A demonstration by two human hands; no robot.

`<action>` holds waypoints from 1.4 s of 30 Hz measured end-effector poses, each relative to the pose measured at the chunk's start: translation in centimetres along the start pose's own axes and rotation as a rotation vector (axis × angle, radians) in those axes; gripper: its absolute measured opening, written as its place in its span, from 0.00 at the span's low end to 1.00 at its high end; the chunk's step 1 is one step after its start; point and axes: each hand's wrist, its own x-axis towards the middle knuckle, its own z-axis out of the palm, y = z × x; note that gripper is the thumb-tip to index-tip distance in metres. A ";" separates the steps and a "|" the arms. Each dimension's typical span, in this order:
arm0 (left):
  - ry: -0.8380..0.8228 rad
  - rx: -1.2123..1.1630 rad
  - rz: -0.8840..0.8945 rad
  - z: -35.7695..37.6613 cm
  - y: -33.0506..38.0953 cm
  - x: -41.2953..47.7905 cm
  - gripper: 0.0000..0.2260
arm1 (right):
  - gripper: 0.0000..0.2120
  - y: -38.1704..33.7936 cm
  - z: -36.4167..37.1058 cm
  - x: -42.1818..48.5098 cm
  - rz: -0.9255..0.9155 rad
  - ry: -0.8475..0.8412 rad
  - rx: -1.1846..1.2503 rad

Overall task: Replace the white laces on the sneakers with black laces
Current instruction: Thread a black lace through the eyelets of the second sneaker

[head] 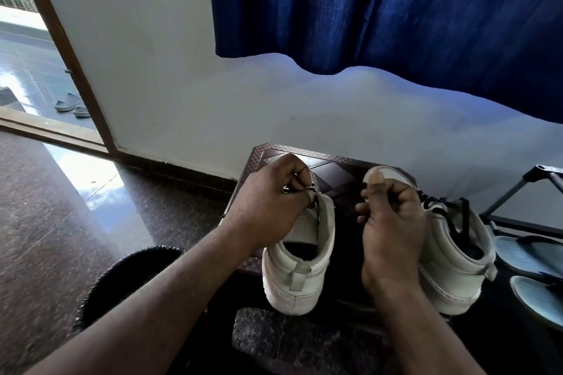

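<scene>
On the brown table (335, 172), the left hand (268, 207) pinches a lace (317, 211) at the left sneaker (298, 277); the right hand (393, 222), fingers curled, pinches a black lace end (364, 185) beside the right sneaker (454, 271).

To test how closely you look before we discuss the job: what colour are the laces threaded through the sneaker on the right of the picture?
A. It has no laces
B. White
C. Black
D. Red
C: black laces criss-cross the front of the white right-hand sneaker.
</scene>
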 end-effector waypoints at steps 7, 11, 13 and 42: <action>0.013 -0.002 0.017 0.0 -0.3 0.0 0.10 | 0.09 0.9 0.1 -1.0 -0.011 -0.360 -0.349; 0.011 -0.006 0.015 0.1 -0.3 0.1 0.10 | 0.14 1.2 -0.1 -0.9 0.013 -0.420 -0.424; 0.007 -0.007 0.007 0.1 -0.3 0.1 0.10 | 0.12 1.4 -0.1 -0.9 0.003 -0.413 -0.444; -0.007 -0.222 -0.064 -0.5 -0.8 0.6 0.09 | 0.05 1.2 -0.4 -0.5 0.061 -0.490 -0.336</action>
